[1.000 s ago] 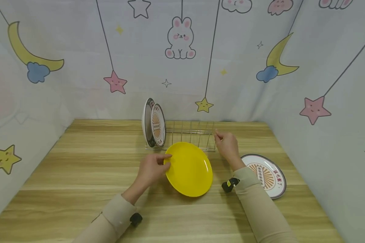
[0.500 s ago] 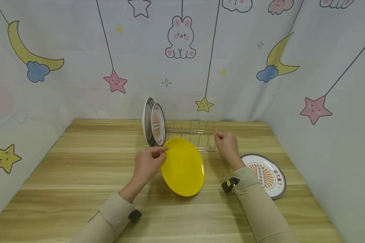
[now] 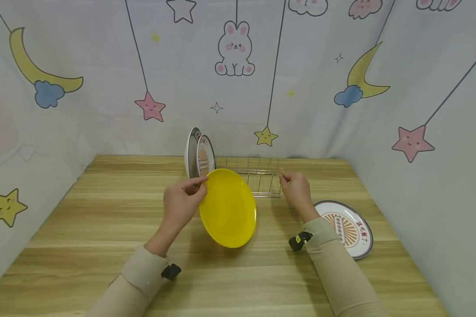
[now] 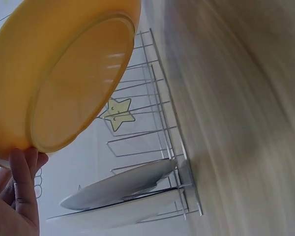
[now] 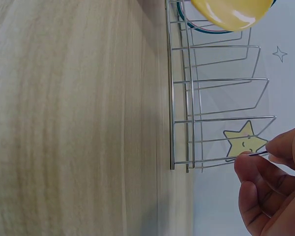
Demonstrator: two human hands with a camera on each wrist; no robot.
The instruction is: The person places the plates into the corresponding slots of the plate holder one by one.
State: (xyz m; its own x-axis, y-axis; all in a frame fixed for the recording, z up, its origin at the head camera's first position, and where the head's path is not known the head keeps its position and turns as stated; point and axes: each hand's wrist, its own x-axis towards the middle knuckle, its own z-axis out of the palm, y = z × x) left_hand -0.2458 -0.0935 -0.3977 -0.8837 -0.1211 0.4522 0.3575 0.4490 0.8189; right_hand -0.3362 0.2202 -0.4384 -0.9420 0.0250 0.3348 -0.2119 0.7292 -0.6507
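A yellow plate (image 3: pixel 228 209) is pinched at its upper left rim by my left hand (image 3: pixel 180 202). It hangs tilted above the table, in front of the wire dish rack (image 3: pixel 265 176). In the left wrist view the plate's underside (image 4: pixel 83 83) faces the camera, with the thumb and fingers on its edge. My right hand (image 3: pixel 296 189) pinches the end wire of the rack at its right side, as the right wrist view shows with the fingertips (image 5: pixel 248 164) on the wire. Two white patterned plates (image 3: pixel 205 154) stand upright in the rack's left slots, partly hidden by the yellow plate.
Under my right forearm, a white plate with an orange ray print (image 3: pixel 347 229) lies on the wooden table (image 3: pixel 103 246). Behind the rack and along both sides hangs a white cloth (image 3: pixel 301 127) printed with stars, moons and a rabbit.
My left hand has lifted the yellow plate and carried it left and toward the rack, turning it more upright. The right hand has stayed on the rack's end wire.
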